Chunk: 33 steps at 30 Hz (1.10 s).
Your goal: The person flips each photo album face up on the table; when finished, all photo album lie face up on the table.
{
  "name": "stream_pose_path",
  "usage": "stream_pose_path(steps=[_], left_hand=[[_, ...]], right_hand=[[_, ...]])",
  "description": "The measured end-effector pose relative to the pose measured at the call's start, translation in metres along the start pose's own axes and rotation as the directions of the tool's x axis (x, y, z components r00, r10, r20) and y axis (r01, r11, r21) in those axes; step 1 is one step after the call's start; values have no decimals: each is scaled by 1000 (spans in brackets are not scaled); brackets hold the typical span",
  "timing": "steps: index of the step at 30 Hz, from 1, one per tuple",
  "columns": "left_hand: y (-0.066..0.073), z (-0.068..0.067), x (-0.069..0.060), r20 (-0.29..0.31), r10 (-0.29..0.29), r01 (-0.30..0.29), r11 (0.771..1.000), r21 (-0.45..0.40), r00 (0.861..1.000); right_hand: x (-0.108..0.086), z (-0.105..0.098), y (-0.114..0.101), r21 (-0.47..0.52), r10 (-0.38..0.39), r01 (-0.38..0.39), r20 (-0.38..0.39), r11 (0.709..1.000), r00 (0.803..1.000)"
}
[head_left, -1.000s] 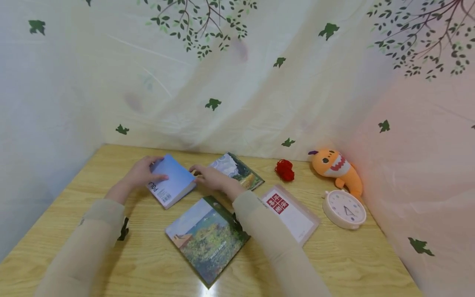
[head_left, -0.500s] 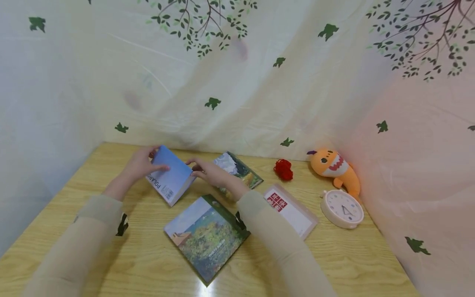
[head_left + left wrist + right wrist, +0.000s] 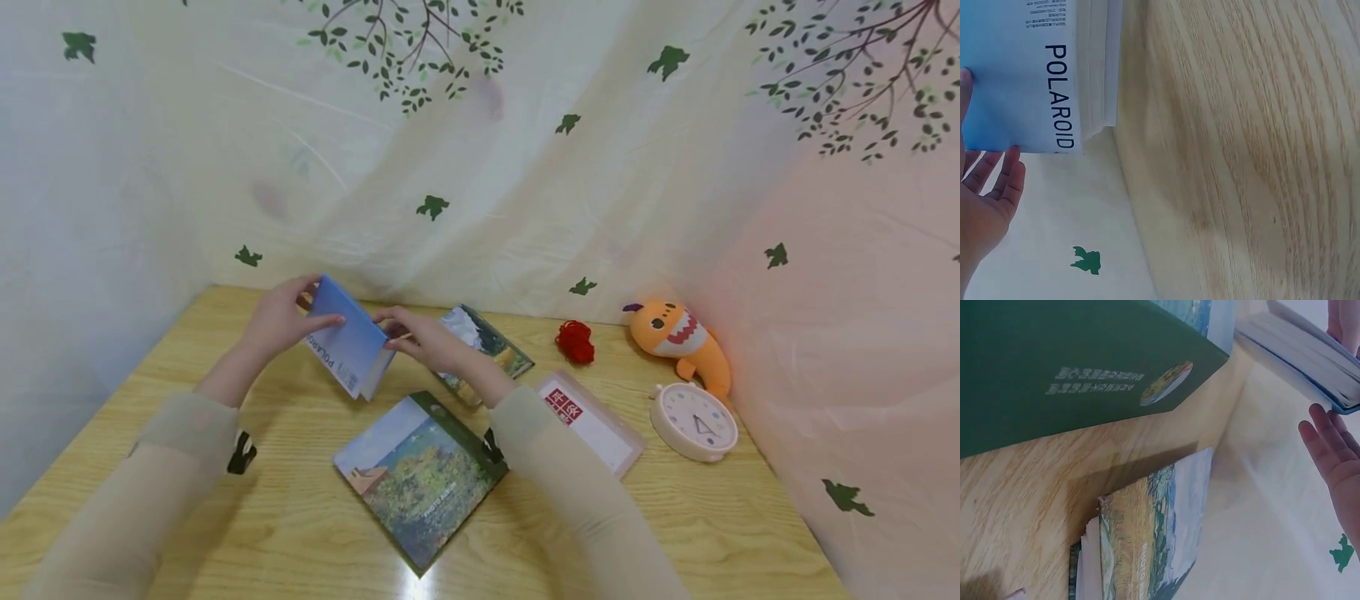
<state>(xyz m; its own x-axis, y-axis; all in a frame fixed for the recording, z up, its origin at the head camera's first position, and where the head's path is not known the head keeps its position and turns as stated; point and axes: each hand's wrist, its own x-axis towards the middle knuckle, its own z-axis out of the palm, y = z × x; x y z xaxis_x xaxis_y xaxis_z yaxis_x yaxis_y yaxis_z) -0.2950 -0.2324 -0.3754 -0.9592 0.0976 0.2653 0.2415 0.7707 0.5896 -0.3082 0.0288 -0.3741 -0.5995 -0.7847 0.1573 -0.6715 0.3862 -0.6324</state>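
Note:
A blue-and-white photo album printed POLAROID is tilted up at the back left of the table, its pages slightly parted at the lower edge. My left hand grips its left side, thumb on the cover and fingers behind. At the right corner my right hand pinches the album between thumb and fingers. The left wrist view shows the album's lettered cover with several page edges. In the right wrist view, the fingertips touch the album's corner.
A large painted photo album lies in front, with a smaller one behind the right hand. A pinkish framed card lies partly under the right sleeve. Red yarn, an orange shark plush and a clock are at right.
Both hands have raised the blue album's far edge, tilting it from lying nearly flat to steeply upright. Its pages have begun to part at the bottom. The other objects have stayed put.

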Motion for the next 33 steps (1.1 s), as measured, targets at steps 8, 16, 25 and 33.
stream_pose_path(steps=[8, 16, 25, 33], left_hand=[[4, -3, -6, 19, -31, 33, 991, -127, 999], [5, -1, -8, 35, -71, 78, 964, -255, 997], [-5, 4, -9, 68, -100, 115, 947, -299, 993], [-17, 2, -17, 108, -72, 104, 941, -321, 992]], right_hand=[[-3, 0, -2, 3, -52, 52, -25, 999, 998], [-3, 3, 3, 57, -39, 42, -51, 997, 998], [2, 8, 6, 148, 28, -22, -40, 989, 999], [10, 17, 3, 106, 4, -2, -21, 994, 1000]])
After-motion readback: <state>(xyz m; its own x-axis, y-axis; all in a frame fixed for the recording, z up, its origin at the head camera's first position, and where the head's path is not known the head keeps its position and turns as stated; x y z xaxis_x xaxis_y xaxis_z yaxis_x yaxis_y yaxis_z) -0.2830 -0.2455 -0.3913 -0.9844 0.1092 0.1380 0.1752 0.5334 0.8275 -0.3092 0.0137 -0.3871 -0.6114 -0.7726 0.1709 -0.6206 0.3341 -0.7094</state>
